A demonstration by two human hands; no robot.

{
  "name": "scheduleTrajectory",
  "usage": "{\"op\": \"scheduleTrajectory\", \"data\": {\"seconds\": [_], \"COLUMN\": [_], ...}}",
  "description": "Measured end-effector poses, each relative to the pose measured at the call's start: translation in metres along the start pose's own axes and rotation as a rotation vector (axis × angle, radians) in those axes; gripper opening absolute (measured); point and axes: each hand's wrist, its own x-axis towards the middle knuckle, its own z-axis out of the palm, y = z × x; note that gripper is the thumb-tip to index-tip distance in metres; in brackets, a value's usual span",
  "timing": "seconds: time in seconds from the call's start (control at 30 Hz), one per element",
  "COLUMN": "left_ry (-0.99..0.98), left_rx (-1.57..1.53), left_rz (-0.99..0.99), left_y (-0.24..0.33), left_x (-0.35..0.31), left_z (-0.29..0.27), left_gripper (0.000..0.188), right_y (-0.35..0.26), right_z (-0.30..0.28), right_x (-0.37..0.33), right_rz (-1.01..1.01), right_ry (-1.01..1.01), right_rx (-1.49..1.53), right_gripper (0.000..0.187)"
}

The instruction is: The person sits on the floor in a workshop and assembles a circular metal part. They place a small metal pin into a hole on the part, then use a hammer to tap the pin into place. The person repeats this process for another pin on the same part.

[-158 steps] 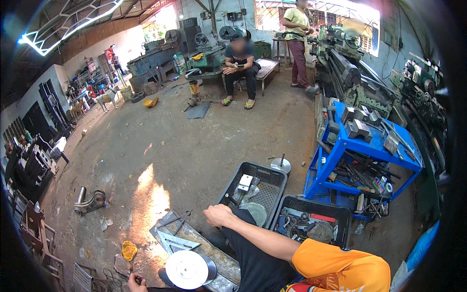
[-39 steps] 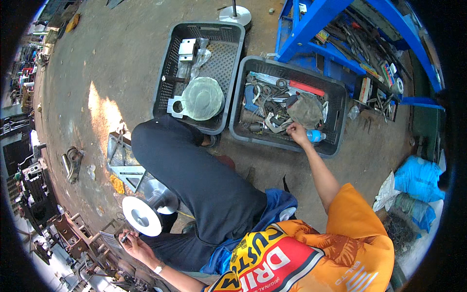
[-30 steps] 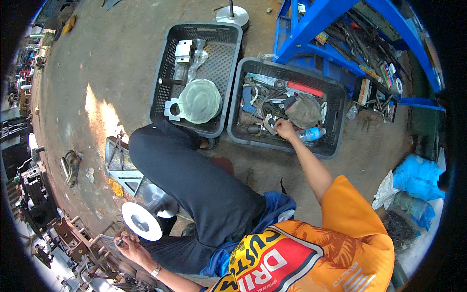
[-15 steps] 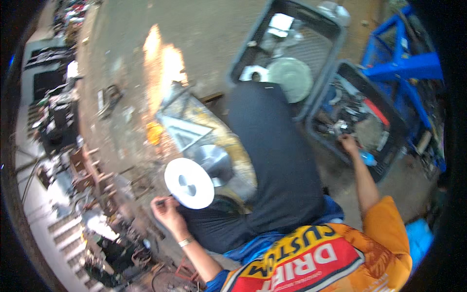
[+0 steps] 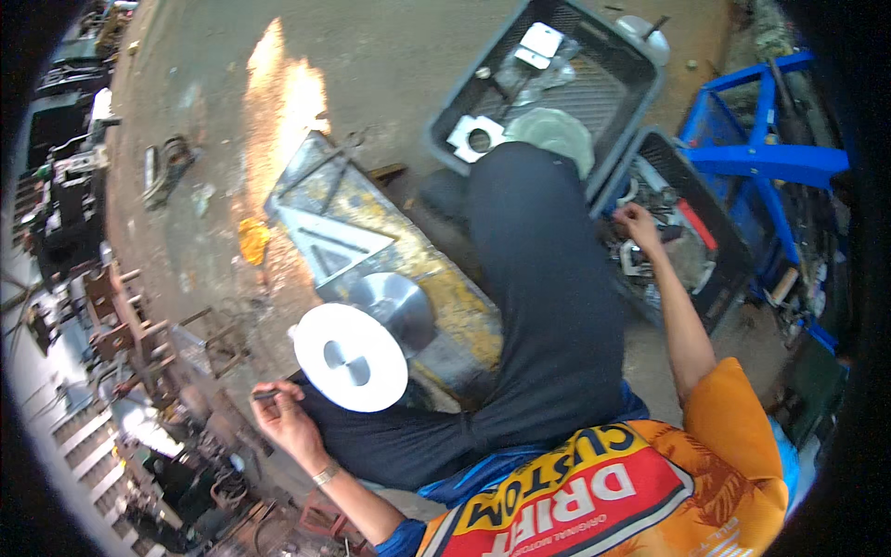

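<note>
Bare, dusty concrete point(image 5: 390, 56) spread across the top of the view, with a bright patch of sunlight point(image 5: 283, 111) between ten and eleven o'clock and a crowd of workshop ironwork point(image 5: 116, 325) along the rim from eight to ten. Between seven and eight o'clock, the person's left hand point(image 5: 288, 422) had its fingers bent narrowly around a small dark piece point(image 5: 266, 395), too small to identify. Just beside that hand, toward its half past one, a flanged metal disc point(image 5: 376, 382) showed its bright, pale face, tilted, with a silvery round part point(image 5: 394, 306) behind it. Both lay above a scuffed, yellow-stained metal slab point(image 5: 455, 306), where a triangular metal square point(image 5: 334, 243) rested toward half past nine, near a crumpled yellow scrap point(image 5: 252, 241) on the floor.

Toward half past two, the right hand point(image 5: 636, 227) reached over a black crate point(image 5: 733, 306) of mixed tools, fingers drawn close together; whether they gripped anything could not be told. A red strip point(image 5: 696, 223) lay in that crate, well apart from the left hand's dark piece. At one o'clock another black crate point(image 5: 603, 97) held a pale block point(image 5: 538, 45), a holed plate point(image 5: 476, 139) and a greenish disc point(image 5: 554, 133), partly hidden by the person's knee point(image 5: 529, 176). A blue metal stand point(image 5: 770, 160) stood at two.
</note>
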Motion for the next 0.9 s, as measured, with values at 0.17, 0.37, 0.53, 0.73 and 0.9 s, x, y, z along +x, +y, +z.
{"op": "scheduleTrajectory", "data": {"seconds": [0.17, 0.37, 0.53, 0.73, 0.9], "left_ry": [-0.001, -0.003, -0.044, -0.015, -0.02], "left_rx": [0.137, 0.092, 0.317, 0.418, 0.392], "left_rz": [0.004, -0.034, -0.014, -0.011, 0.03], "left_y": [-0.014, -0.025, -0.023, 0.001, -0.002], "left_x": [0.005, 0.018, 0.016, 0.024, 0.032], "left_z": [-0.005, -0.03, -0.043, -0.051, -0.044], "left_gripper": [0.018, 0.021, 0.018, 0.022, 0.016], "right_y": [-0.039, -0.028, 0.001, -0.074, -0.206], "right_z": [0.011, 0.024, 0.016, 0.0, 0.049], "right_x": [0.023, 0.004, -0.003, 0.031, 0.107], "right_rz": [-0.033, 0.145, 0.205, -0.116, -0.464], "right_ry": [0.016, 0.017, 0.077, 0.523, 0.074], "right_rx": [-0.104, 0.083, 0.123, 0.266, 0.245], "right_gripper": [0.013, 0.008, 0.009, 0.007, 0.015]}}
